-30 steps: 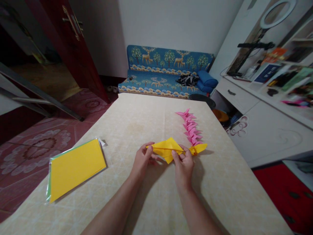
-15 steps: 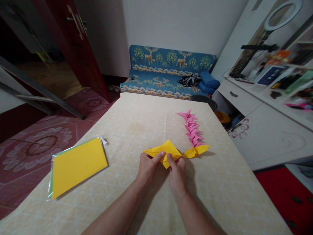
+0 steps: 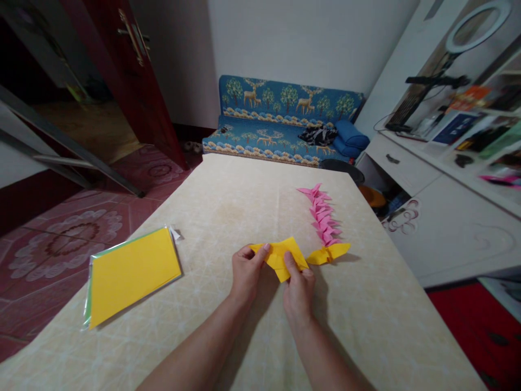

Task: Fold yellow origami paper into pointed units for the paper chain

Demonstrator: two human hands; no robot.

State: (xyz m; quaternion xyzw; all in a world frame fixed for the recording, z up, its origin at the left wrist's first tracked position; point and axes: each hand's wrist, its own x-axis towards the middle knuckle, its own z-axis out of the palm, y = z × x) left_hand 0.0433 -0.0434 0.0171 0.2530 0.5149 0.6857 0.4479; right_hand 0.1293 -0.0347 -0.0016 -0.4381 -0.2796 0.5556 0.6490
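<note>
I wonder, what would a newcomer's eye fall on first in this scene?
Probably the folded yellow paper, pinched between the left hand and right hand at the middle of the table. Next, the pink folded chain running away on the right, and the pack of yellow sheets lying near the table's left edge.

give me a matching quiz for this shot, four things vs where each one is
1 yellow fold
2 pink chain
3 paper pack
4 sofa

a past the far end of the table
b pinched between left hand and right hand
c flat on the table, far left
d on the table, right of centre

Pairs: 1-b, 2-d, 3-c, 4-a
</note>
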